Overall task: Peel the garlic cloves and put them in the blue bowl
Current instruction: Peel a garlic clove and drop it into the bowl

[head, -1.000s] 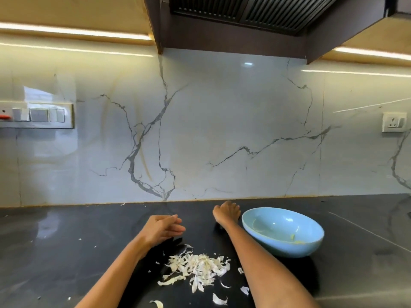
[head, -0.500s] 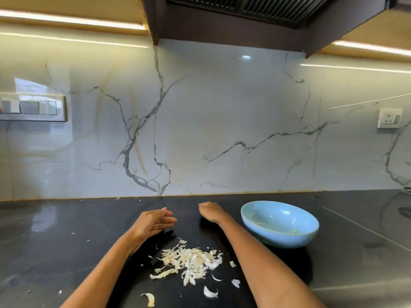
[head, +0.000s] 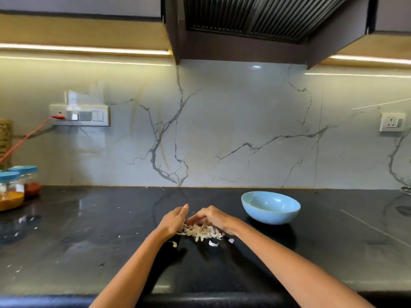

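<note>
A pile of pale garlic peels (head: 201, 231) lies on the black countertop (head: 111, 230). My left hand (head: 173, 221) stands on its edge at the pile's left side, fingers straight. My right hand (head: 211, 216) cups over the pile's far right side, fingers bent down onto the peels. The two hands nearly meet behind the pile. The blue bowl (head: 270, 207) sits upright to the right of my right hand, a short gap away. Its inside is hidden from this angle. No whole garlic clove shows.
Two blue-lidded spice jars (head: 13, 187) stand at the far left by the marble wall. A red cable (head: 26, 136) runs to a switch plate (head: 80, 115). A few loose peels (head: 213, 243) lie in front of the pile. The counter's front edge (head: 200, 296) is near me.
Both hands have come together around the peel pile, pushing it into a tighter heap. The camera has pulled back and tilted up, so the jars at the left now show.
</note>
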